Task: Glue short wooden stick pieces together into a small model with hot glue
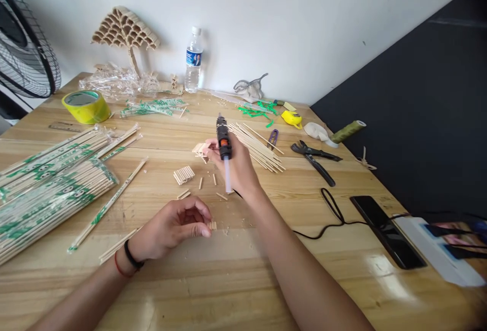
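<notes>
My right hand is closed around a black hot glue gun, whose clear glue stick sticks out toward me. Its fingertips also reach a small piece made of short sticks; whether they grip it is unclear. Closer to me, my left hand pinches a tiny piece of short wooden sticks between thumb and fingers. Between the hands lie a small raft of glued sticks and several loose cut stick pieces.
Wrapped chopsticks cover the left side, with yellow tape behind. Bare sticks, pliers and a phone with a black cable lie right. A water bottle and stick-built tree stand at the back.
</notes>
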A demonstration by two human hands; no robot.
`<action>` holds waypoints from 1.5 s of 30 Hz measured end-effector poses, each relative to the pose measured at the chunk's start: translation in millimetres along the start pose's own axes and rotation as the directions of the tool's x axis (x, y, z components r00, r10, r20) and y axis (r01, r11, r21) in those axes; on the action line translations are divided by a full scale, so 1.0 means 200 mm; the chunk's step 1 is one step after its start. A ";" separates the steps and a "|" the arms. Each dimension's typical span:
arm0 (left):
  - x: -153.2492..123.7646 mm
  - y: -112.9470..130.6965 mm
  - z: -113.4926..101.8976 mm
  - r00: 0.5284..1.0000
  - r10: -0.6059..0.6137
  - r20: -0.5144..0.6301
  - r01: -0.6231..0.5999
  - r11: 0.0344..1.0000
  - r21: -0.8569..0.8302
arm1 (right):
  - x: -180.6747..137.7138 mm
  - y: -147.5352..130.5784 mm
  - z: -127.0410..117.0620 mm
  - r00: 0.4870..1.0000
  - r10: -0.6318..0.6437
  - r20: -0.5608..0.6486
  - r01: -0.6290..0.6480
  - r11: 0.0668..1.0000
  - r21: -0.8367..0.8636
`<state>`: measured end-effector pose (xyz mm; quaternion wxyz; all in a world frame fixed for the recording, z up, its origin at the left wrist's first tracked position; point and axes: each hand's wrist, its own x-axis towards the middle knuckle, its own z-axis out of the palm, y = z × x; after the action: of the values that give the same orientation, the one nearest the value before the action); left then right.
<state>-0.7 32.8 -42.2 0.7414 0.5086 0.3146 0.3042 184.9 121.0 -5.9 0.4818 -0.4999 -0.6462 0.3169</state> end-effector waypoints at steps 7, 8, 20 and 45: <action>0.00 0.02 0.00 1.000 0.020 -0.014 -0.019 0.999 0.027 | -0.01 0.06 0.07 0.994 -0.070 0.082 0.088 0.965 -0.247; 0.00 0.02 0.00 1.000 0.024 -0.017 -0.023 0.999 0.029 | -0.01 0.07 0.08 0.992 -0.079 0.103 0.104 0.959 -0.265; 0.00 0.02 -0.05 0.992 0.104 -0.065 -0.093 0.983 0.159 | 0.04 -0.07 0.00 0.958 -0.268 0.107 0.284 0.938 -0.198; 0.01 0.01 -0.03 0.989 0.082 -0.126 -0.102 0.982 -0.158 | -0.57 0.03 -0.39 0.872 0.213 0.441 -0.350 0.901 0.256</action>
<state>-4.7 37.6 -42.8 0.7457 0.4410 0.3083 0.3929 263.7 9.3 -19.9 0.3625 -0.4264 -0.5886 0.5834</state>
